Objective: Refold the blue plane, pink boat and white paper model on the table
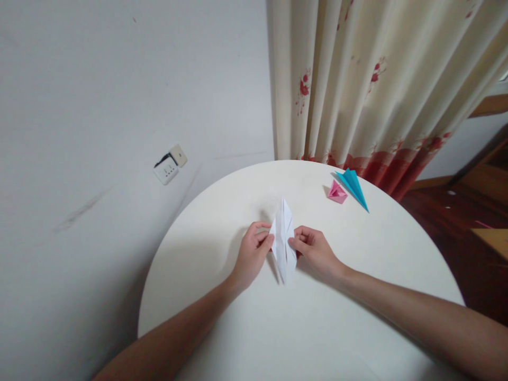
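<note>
White fold (284, 241) stands between both hands, long axis pointing away; left hand (252, 255) and right hand (315, 251) fingers pinch its side edges, looks like, equally near.

You had three folded paper pieces: one white (283, 241), one pink (337, 192), one blue (354, 187), on one round table (357, 317), and one wall socket (170, 165).

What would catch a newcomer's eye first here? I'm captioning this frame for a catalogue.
A white folded paper diamond stands out at the middle of the round white table, pinched on either side by the left hand and right hand. Toward the far edge lie a small pink folded paper piece and a blue folded paper point, side by side.
</note>
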A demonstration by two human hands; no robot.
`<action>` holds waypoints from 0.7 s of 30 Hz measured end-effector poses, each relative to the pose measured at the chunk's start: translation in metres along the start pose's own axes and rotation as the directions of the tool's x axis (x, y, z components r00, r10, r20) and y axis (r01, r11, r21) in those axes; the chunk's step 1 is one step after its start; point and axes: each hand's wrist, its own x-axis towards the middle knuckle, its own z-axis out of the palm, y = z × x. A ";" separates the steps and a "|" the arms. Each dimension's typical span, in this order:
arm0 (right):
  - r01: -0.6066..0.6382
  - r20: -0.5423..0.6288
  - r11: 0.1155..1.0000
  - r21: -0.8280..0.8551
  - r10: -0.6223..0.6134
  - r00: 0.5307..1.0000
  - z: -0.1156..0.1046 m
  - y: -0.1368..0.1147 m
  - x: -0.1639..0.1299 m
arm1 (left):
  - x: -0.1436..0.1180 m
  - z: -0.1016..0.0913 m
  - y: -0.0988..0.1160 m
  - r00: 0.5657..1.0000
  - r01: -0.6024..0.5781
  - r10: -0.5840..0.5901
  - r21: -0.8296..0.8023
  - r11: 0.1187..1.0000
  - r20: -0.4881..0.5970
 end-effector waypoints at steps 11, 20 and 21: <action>0.358 0.069 0.747 -0.561 -0.389 0.919 -0.001 -0.008 -0.012 | -0.001 0.002 0.002 1.000 -0.011 0.011 0.031 0.999 0.008; 0.366 0.111 0.606 -0.706 -0.416 0.902 -0.001 -0.013 -0.015 | -0.001 0.002 0.002 0.999 0.012 -0.014 0.056 0.998 0.035; 0.350 0.104 0.616 -0.706 -0.398 0.911 -0.001 -0.014 -0.015 | -0.001 0.002 0.002 0.999 0.010 -0.013 0.062 0.998 0.043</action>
